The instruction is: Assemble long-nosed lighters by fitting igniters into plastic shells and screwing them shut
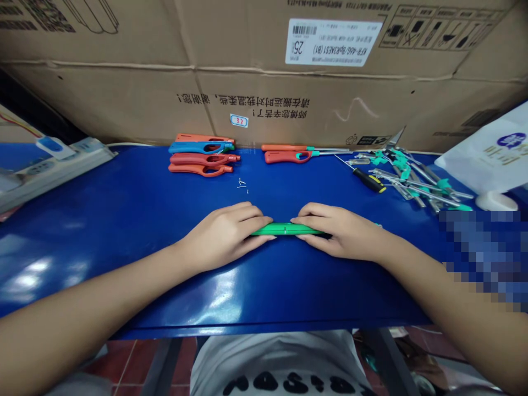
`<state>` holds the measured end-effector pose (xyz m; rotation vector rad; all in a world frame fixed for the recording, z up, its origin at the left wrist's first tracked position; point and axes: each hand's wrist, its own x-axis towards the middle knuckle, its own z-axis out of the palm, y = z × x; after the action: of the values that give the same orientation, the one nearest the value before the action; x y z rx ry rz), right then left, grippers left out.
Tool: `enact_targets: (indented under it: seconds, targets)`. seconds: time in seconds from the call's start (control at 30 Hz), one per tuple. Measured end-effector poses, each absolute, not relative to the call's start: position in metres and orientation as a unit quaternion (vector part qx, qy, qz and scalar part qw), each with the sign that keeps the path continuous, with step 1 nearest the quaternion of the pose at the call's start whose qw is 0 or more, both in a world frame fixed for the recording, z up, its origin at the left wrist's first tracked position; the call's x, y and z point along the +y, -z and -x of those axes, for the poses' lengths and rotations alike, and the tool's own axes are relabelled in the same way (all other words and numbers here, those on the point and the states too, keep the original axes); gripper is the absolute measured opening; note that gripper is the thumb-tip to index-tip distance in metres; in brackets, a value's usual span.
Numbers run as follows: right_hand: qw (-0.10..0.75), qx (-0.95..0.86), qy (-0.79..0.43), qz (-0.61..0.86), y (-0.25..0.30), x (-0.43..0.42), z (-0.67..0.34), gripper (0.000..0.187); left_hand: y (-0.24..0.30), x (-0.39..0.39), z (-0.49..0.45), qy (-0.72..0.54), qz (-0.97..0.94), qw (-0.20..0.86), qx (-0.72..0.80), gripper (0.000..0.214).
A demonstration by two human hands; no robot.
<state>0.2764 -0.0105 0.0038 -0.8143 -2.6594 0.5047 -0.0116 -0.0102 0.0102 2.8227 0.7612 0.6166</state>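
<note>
A green lighter casing (285, 229), seen edge-on with a seam along it, lies level between my two hands just above or on the blue tabletop. My left hand (231, 234) pinches its left end, thumb below and fingers above. At the other end my right hand (336, 228) grips it the same way. The fingers cover both tips, so the casing's full shape is hidden. Farther back lies a group of orange, red and blue lighter casings (202, 158). To their right are lighters with metal tubes (289, 157).
A heap of metal lighter tubes with teal parts (412, 173) lies back right, beside a black-and-yellow screwdriver (369, 180). A large cardboard box (247, 82) walls off the back. A power strip (66, 165) stands left; a white bag (487, 148) stands right.
</note>
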Motion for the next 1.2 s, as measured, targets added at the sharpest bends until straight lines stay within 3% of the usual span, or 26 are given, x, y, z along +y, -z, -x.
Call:
enact_targets:
  seconds: [0.5, 0.73, 0.93, 1.2]
  targets:
    - [0.155, -0.926, -0.176, 0.296, -0.009, -0.013, -0.274, 0.027, -0.010, -0.010, 0.011, -0.221, -0.943, 0.077, 0.236, 0.026]
    - [0.158, -0.923, -0.072, 0.343, -0.017, -0.007, -0.285, 0.022, -0.009, -0.001, 0.014, -0.233, -0.934, 0.079, 0.258, 0.025]
    - [0.149, -0.928, -0.013, 0.340, -0.019, -0.009, -0.286, 0.033, -0.010, -0.002, 0.014, -0.236, -0.932, 0.086, 0.263, 0.025]
    - [0.126, -0.915, -0.038, 0.381, -0.019, -0.009, -0.285, 0.028, -0.009, -0.002, 0.013, -0.235, -0.926, 0.098, 0.278, 0.027]
